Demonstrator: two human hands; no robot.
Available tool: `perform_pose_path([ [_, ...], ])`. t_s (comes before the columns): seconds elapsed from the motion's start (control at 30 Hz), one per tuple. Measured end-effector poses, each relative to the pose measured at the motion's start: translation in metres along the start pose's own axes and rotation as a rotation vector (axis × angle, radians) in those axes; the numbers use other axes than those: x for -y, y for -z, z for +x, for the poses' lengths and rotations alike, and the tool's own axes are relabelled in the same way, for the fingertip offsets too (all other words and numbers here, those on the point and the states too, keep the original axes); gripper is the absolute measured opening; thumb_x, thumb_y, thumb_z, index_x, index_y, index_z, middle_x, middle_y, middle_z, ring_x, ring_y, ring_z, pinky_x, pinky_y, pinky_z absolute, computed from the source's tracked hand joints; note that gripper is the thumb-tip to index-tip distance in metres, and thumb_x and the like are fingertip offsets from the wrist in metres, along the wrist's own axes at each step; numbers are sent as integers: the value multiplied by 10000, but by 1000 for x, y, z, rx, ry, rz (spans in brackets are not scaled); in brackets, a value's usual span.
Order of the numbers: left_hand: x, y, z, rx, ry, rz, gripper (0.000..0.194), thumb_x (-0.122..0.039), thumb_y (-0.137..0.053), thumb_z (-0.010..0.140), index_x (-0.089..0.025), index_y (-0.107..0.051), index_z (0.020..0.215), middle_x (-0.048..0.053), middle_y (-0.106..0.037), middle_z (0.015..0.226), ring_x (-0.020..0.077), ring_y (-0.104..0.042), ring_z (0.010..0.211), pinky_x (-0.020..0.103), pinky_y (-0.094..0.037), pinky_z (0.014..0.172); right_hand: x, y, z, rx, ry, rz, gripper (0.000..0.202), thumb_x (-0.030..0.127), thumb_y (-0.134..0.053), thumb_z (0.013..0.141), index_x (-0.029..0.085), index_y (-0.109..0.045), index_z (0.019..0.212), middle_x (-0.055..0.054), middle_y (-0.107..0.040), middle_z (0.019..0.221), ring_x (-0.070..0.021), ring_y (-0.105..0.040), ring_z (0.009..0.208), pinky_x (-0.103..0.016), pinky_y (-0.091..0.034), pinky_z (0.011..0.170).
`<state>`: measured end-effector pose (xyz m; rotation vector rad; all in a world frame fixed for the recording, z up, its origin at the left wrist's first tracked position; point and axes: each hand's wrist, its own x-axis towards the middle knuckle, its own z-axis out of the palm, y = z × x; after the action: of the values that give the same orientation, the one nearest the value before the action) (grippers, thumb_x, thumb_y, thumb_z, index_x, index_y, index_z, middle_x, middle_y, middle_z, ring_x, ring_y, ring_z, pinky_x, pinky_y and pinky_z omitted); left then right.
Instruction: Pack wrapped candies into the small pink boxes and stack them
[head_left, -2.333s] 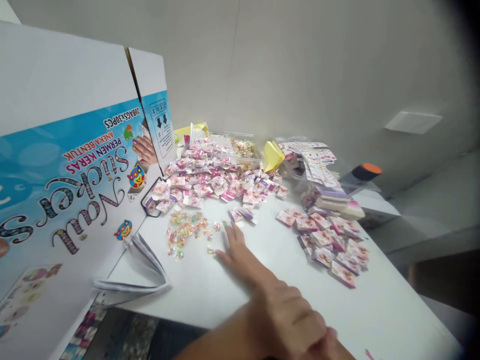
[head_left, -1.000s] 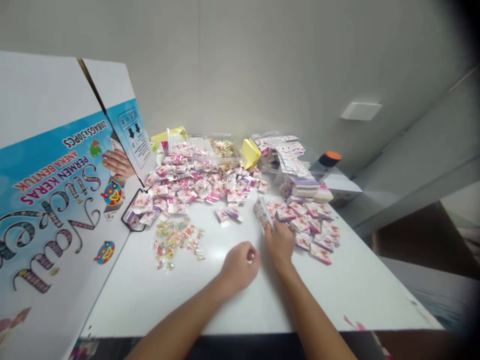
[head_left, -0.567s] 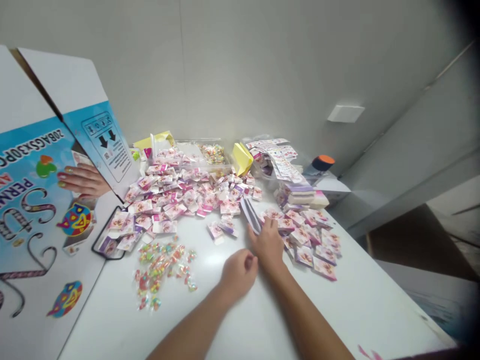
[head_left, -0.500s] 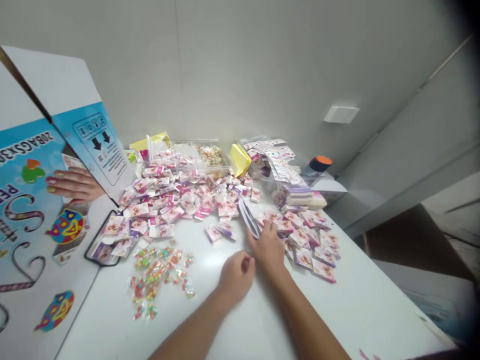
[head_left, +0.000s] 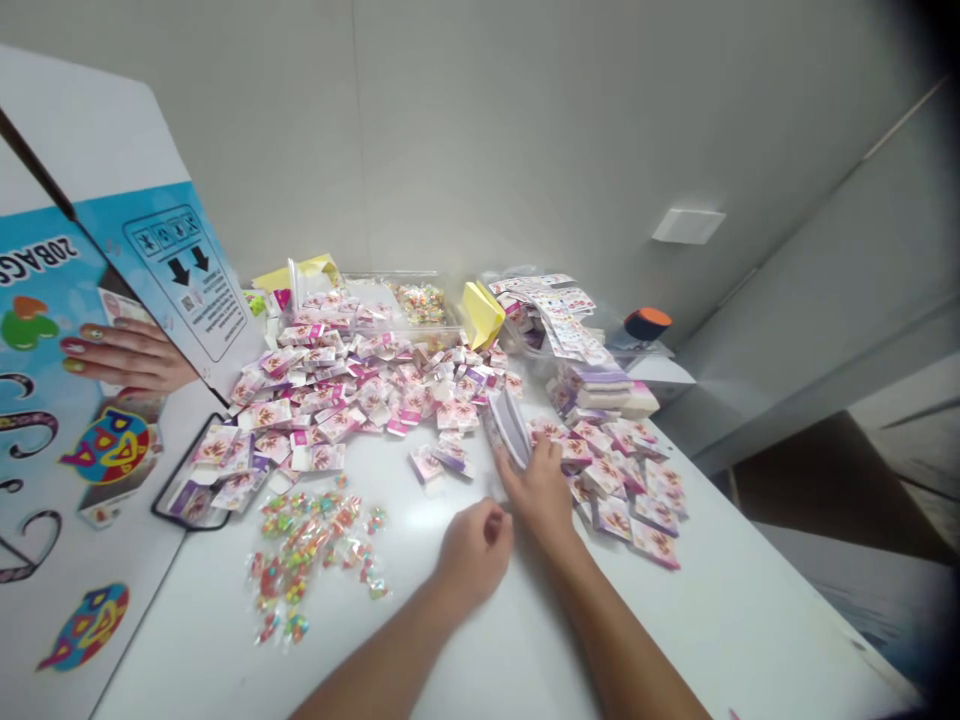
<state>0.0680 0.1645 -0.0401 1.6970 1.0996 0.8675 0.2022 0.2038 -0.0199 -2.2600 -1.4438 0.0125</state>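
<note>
My right hand (head_left: 541,490) grips a narrow white-and-purple piece of folded card (head_left: 508,428), which stands up at a tilt with its leaves parted; whether it is one carton or several flat ones I cannot tell. Beside it, my left hand (head_left: 474,552) is curled into a fist just above the table, and whatever lies inside the fingers is hidden. To the right of my right hand lie several flat pink-and-purple cartons (head_left: 613,515). A large heap of small opened cartons (head_left: 375,395) spreads over the far left, with two more cartons (head_left: 441,460) nearer me.
Small clear bags of coloured pieces (head_left: 315,545) lie at the left front on the white table (head_left: 225,650). Behind are a clear plastic tray (head_left: 420,300), a yellow paper (head_left: 484,315), sticker sheets (head_left: 566,315) and an orange-topped container (head_left: 646,322). A large printed box (head_left: 202,330) stands left.
The folded card in my right hand has tipped and spread wider, showing more white inside. My left fist stays almost in place. The view has shifted slightly.
</note>
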Motion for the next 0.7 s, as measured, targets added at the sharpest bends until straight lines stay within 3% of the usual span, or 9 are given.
perform_pose_path([
  [0.13,1,-1,0,-14,-4,-25,225,-330,-473,919,-184,-575,782,-14,-599,674,123,-540,618,241,-404,625,-13,13,-4,131,-41,23,680,460,-612,828,94,-430,1371,-181,-636,1082,-317,-667,878,-333,-430,658],
  [0.3,1,-2,-1,-50,8,-64,244,-359,-483,919,-181,-566,774,-31,-566,632,111,-507,578,232,-390,589,-33,36,1,225,6,163,382,333,-632,784,145,-600,1115,-27,-653,697,-230,-641,682,-277,-406,603],
  [0.43,-1,-2,-1,-108,10,-68,239,-354,-479,920,-179,-559,777,-24,-570,662,99,-467,557,225,-375,563,-41,57,3,198,52,249,191,349,-564,829,185,-638,893,-14,-652,670,-182,-620,638,-257,-411,597],
  [0.57,-1,-2,-2,-125,-2,-53,222,-344,-474,926,-182,-558,800,-18,-582,706,96,-467,571,220,-380,570,-32,56,-2,271,48,125,353,540,-625,796,207,-593,685,-32,-633,614,-196,-578,587,-277,-352,553],
  [0.7,0,-2,-3,-102,-32,-23,252,-352,-466,936,-181,-559,777,-34,-545,639,95,-454,540,222,-365,552,-20,45,-6,336,84,10,329,402,-617,818,207,-532,567,-59,-612,598,-204,-563,591,-291,-307,558],
])
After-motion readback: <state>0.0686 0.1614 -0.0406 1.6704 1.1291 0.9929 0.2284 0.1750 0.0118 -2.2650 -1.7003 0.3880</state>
